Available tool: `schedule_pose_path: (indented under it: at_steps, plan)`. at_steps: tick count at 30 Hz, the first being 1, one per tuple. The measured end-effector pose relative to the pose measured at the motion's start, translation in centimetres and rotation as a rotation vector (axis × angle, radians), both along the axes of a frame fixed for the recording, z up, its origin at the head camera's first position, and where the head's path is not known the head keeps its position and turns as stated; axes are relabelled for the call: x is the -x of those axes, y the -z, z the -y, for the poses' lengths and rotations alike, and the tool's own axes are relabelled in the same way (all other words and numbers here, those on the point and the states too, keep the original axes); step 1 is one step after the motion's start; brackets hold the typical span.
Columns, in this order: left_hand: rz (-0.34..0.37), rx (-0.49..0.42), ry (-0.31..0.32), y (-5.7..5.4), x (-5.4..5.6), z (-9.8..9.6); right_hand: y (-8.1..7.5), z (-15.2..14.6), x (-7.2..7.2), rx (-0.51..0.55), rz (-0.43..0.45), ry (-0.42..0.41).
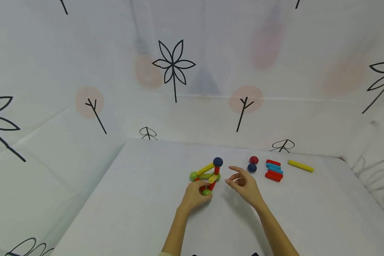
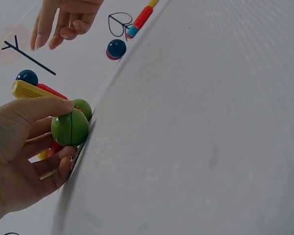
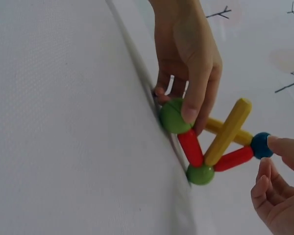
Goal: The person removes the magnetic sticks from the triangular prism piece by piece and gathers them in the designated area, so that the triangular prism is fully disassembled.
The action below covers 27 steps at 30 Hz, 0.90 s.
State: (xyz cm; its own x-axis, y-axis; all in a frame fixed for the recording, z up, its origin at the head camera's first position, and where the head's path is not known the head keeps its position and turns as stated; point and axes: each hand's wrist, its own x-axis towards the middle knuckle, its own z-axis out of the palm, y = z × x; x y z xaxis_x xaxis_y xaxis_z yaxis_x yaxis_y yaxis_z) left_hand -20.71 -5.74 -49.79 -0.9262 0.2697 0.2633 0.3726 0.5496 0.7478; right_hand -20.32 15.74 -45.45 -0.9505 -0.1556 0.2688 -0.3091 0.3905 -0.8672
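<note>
A small frame of coloured rods and balls stands on the table. Its green ball nearest me is held between the thumb and fingers of my left hand. A blue ball tops the frame, joined to a yellow rod and a red rod. Another yellow rod slants up from a green ball, its other end free. My right hand hovers just right of the frame with loosely bent fingers and holds nothing. In the right wrist view its thumb overlaps the blue ball.
Right of the frame lie a loose red ball and a blue ball. Beyond them are short red rods, blue rods and a long yellow rod. A patterned cloth wall rises behind the table.
</note>
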Motion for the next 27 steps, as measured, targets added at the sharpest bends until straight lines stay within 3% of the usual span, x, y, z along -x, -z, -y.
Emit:
schedule_pose_path:
  at_steps: [12, 21, 27]
  plan:
    - [0.003, -0.021, 0.033, -0.1, 0.0, 0.2, 0.7, 3.3, 0.6, 0.026, -0.071, -0.203]
    - [-0.012, -0.026, 0.048, 0.0, 0.0, 0.2, 0.8, 3.9, 0.7, -0.059, -0.053, -0.231]
    - [-0.027, -0.024, 0.049, 0.0, -0.1, 0.3, 0.9, 4.2, 0.3, -0.143, -0.144, -0.172]
